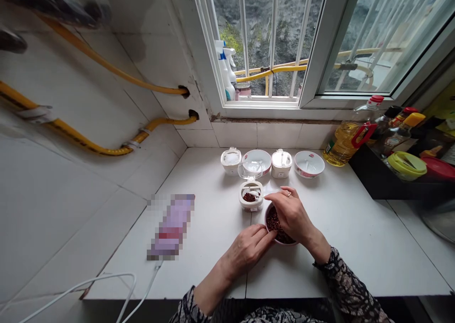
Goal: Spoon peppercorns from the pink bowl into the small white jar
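Bowl [286, 244] and open jar [251, 207] hold dark reddish flakes [272, 219].

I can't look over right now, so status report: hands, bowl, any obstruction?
Left hand at rim of bowl of dark red flakes; right hand pinching white spoon at open seasoning jar; clear lid tipped up behind, seemingly out of the way.

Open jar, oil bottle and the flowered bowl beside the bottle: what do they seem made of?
Open jar: probably smooth plastic; white rim, see-through flipped-up lid. Oil bottle: likely clear, glossy plastic; yellow oil shows through. Flowered bowl: ceramic or melamine, glossy white with pink decoration; the look leaves it open.
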`<action>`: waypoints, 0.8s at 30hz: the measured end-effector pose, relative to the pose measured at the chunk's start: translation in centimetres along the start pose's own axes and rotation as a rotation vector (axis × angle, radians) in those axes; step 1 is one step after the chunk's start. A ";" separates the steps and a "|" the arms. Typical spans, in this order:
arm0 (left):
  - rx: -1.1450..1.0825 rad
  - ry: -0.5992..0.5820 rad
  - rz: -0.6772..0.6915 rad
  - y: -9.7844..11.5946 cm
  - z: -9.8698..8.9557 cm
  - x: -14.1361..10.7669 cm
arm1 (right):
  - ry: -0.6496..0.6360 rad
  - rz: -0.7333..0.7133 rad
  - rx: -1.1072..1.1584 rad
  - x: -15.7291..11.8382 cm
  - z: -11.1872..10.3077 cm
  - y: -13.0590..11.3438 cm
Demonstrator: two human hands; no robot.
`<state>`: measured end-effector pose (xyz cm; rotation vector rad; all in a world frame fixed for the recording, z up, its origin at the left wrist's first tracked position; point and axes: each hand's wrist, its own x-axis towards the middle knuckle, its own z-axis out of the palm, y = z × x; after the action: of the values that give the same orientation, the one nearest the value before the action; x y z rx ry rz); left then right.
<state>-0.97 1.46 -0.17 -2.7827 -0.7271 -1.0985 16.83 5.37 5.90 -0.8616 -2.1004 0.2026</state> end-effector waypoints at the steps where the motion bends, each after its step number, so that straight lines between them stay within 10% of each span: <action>1: 0.000 -0.001 0.000 0.0 0.0 0.0 | 0.026 0.015 -0.005 -0.1 -0.3 0.1; 5: -0.012 -0.018 -0.011 0.0 -0.1 -0.1 | 0.151 0.139 -0.049 -0.7 -2.0 1.1; 13: 0.001 -0.022 -0.007 0.0 -0.1 -0.3 | -0.111 0.240 -0.088 -1.8 -0.6 1.8; 24: -0.014 -0.021 -0.007 0.1 -0.3 -0.4 | -0.026 0.555 0.137 -1.7 -1.3 2.1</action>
<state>-1.35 1.19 -0.17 -2.8093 -0.7343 -1.0813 19.61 5.62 4.73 -1.3447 -1.8015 0.6421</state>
